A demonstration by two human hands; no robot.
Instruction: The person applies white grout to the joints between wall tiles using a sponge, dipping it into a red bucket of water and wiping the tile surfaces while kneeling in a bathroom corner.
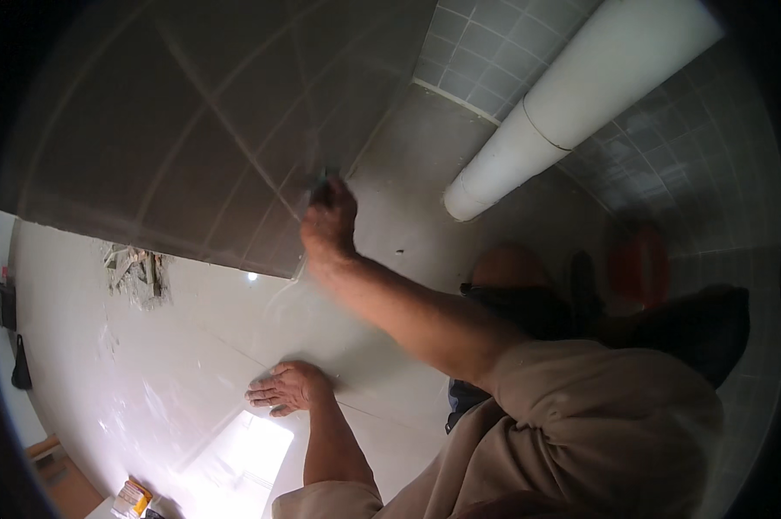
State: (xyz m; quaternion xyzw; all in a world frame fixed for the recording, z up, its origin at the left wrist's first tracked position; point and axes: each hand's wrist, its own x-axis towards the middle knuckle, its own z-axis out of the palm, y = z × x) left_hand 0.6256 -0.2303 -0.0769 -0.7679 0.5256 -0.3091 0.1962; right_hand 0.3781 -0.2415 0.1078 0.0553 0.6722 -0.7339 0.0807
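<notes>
My right hand (328, 227) is raised to the grey tiled wall (200, 147), near its lower corner. Its fingers are closed round a small dark object (326, 180), blurred by motion, whose kind I cannot make out. The object appears to touch the tiles or sit just off them. Lower down, my left hand (291, 387) lies flat on the pale floor (192, 337), palm down and fingers spread, next to a bright patch of light.
A thick white pipe (572, 104) slants down to the floor at the upper right. Beside my knee is a red bucket-like thing (640, 264). Debris and clear plastic (137, 272) lie on the floor at left. A yellow-and-white package (131, 497) is at the lower left.
</notes>
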